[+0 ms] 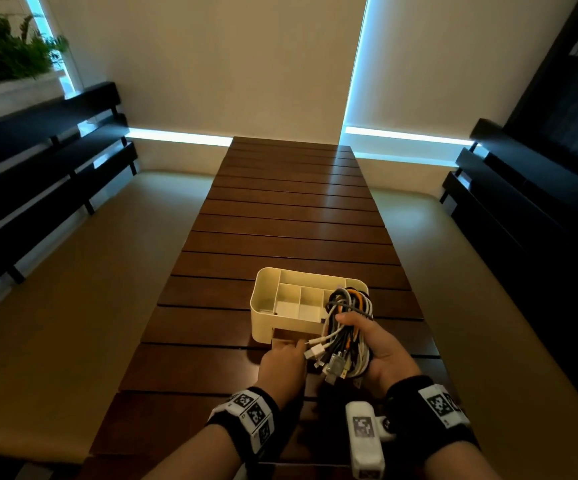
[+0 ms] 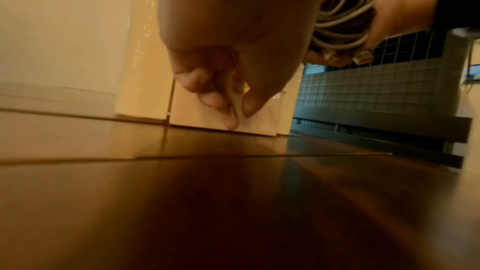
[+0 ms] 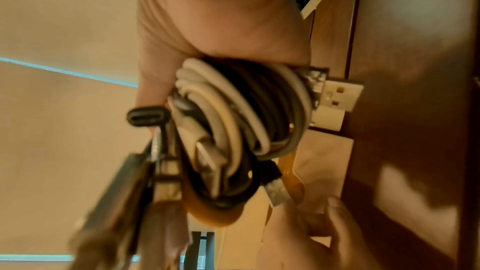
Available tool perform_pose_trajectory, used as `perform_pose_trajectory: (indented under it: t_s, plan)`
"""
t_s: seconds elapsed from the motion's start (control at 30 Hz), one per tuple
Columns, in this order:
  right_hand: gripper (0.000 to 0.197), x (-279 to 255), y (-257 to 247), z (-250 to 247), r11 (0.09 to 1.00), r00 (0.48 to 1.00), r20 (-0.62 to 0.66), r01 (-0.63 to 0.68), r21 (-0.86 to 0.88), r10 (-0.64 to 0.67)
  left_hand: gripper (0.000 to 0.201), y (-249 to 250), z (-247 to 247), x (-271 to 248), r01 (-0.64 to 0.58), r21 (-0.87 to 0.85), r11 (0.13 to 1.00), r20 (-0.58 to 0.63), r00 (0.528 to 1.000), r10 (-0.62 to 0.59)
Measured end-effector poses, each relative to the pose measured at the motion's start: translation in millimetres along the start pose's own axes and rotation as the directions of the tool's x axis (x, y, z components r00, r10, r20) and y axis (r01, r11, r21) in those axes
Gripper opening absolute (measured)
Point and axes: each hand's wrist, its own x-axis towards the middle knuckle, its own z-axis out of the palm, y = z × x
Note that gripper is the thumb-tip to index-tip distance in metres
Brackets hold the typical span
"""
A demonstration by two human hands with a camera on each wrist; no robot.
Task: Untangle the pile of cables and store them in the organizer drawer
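Observation:
A cream organizer [image 1: 263, 306] with open top compartments stands on the wooden table. Its front drawer [image 1: 285, 341] sits a little way out of the body. My left hand [image 1: 298, 345] is low at the drawer front [image 2: 262, 120] and pinches its small white pull tab [image 2: 235, 98] between thumb and fingers. My right hand [image 1: 370, 337] grips a tangled bundle of cables [image 1: 348, 327], white, grey, black and orange, just right of the organizer's near corner. USB plugs [image 3: 337, 94] stick out of the bundle [image 3: 233, 126]. The right fingers are hidden under the cables.
The slatted dark wooden table [image 1: 291, 216] runs away from me, bare beyond the organizer. Padded benches [image 1: 83, 271] flank it on both sides, with dark slatted backrests [image 1: 38, 161]. A plant [image 1: 7, 46] stands at the far left.

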Motion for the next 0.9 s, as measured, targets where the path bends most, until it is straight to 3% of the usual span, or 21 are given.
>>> perform_pose_trajectory:
  t_s: [0.17,0.23,0.37,0.47,0.53,0.63,0.67,0.77,0.9]
  plan:
    - [0.015,2,-2,0,0.999,0.997,0.068,-0.031,0.04,0.028,0.026,7,0,-18,0.0,0.066,0.998,0.014,1.0,-0.001]
    - [0.018,3,0,-2,0.999,0.997,0.076,-0.034,0.041,0.031,0.023,5,1,-28,-0.013,0.055,0.998,0.035,0.999,0.011]
    - [0.049,4,3,-4,0.998,0.995,0.09,0.055,-0.024,-0.053,0.033,6,2,-51,-0.023,-0.069,0.997,0.088,0.996,0.029]
    - [0.031,-3,3,2,0.957,0.984,0.102,0.164,-0.24,-0.143,0.03,11,-5,-64,-0.036,-0.219,0.975,0.014,0.999,0.039]
    - [0.026,-9,4,10,0.866,0.971,0.121,0.238,-0.44,-0.205,0.026,10,-16,-69,-0.054,-0.339,0.939,-0.046,0.998,0.041]
    - [0.034,-12,10,19,0.761,0.955,0.141,0.294,-0.579,-0.262,0.019,-1,-25,-69,0.025,-0.387,0.922,-0.14,0.986,-0.085]
    - [0.039,-11,12,23,0.681,0.929,0.151,0.351,-0.642,-0.337,0.018,-6,-27,-68,0.078,-0.372,0.925,-0.165,0.975,-0.148]
    - [0.052,-10,19,34,0.302,0.821,0.229,0.429,-0.851,-0.523,0.016,-20,-23,-62,0.17,-0.396,0.902,-0.228,0.934,-0.276]
    - [0.059,-1,35,45,-0.044,0.808,0.32,0.344,-0.938,-0.495,0.024,-21,-22,-57,0.223,-0.525,0.821,-0.139,0.93,-0.341]
